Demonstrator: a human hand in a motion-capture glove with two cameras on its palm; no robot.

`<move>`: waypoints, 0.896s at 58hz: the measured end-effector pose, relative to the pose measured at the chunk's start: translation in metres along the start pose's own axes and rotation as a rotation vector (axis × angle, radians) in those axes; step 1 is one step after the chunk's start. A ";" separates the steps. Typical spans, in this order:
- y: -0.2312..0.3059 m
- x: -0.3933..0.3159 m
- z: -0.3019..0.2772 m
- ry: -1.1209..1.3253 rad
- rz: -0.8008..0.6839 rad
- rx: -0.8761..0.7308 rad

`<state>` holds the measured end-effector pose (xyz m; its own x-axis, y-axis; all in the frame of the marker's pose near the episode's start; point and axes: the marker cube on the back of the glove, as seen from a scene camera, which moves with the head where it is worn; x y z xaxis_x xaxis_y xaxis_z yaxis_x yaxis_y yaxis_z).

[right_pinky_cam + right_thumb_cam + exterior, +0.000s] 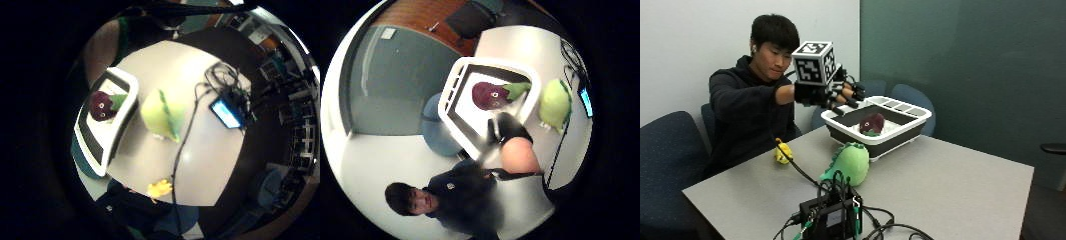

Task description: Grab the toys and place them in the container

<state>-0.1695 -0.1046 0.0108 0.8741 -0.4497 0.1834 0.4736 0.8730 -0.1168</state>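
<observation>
**One toy in the bin, two still out on the surface**

The gloved right hand [830, 96] hangs in the air above the near corner of the white-rimmed container [903, 131], well clear of the surface [953, 185]. Its fingers [848, 102] look loosely bent and hold nothing, as far as the outside view lets one judge. An eggplant toy [871, 123] already lies inside the container, on its pale floor. A green plush dinosaur [852, 161] sits on the surface just beside the container's near wall, and a small yellow toy [782, 152] lies further off, near the edge in front of the person.

The likely next step is to reach down for one of the two loose toys. The main hazard is the black cable [800, 172], which runs from the electronics box [830, 217] past the dinosaur and right up to the yellow toy. A hand closing on either toy could catch the cable with it and drag the box or tip the toy away. The dinosaur also sits so close to the container that a careless reach may knock the wall and shove the bin along.
</observation>
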 end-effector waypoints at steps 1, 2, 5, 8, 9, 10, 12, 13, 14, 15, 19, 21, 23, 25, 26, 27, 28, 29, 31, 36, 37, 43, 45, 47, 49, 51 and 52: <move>0.001 0.008 0.004 -0.001 0.011 -0.016; 0.002 0.015 0.008 -0.003 0.022 -0.033; 0.007 0.029 0.025 -0.003 0.047 -0.092; 0.008 0.041 0.044 0.018 0.062 -0.153; 0.007 0.046 0.050 0.031 0.066 -0.171; 0.006 0.051 0.057 0.044 0.070 -0.188; 0.005 0.056 0.074 0.070 0.073 -0.225; 0.005 0.057 0.083 0.080 0.072 -0.243; 0.005 0.058 0.092 0.087 0.070 -0.259; 0.005 0.058 0.100 0.092 0.068 -0.274; 0.000 0.063 0.129 0.064 0.057 -0.303; -0.005 0.066 0.142 0.032 0.058 -0.297; -0.011 0.072 0.152 0.007 0.058 -0.277; -0.018 0.078 0.160 -0.009 0.055 -0.236; -0.021 0.081 0.164 -0.014 0.053 -0.209; -0.023 0.084 0.167 -0.015 0.052 -0.183; -0.025 0.087 0.170 -0.014 0.051 -0.159; -0.027 0.090 0.174 -0.011 0.050 -0.140; -0.029 0.094 0.181 -0.008 0.051 -0.116; -0.030 0.096 0.189 -0.011 0.051 -0.033; -0.030 0.097 0.189 -0.009 0.050 -0.008; -0.027 0.101 0.180 -0.063 0.084 0.130; -0.026 0.103 0.174 -0.076 0.099 0.149; -0.023 0.103 0.168 -0.069 0.105 0.155; -0.020 0.102 0.160 -0.049 0.105 0.154; -0.016 0.099 0.150 -0.032 0.107 0.159; -0.014 0.097 0.145 -0.027 0.107 0.166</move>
<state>-0.1068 -0.1330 0.1714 0.9145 -0.3491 0.2046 0.3517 0.9358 0.0248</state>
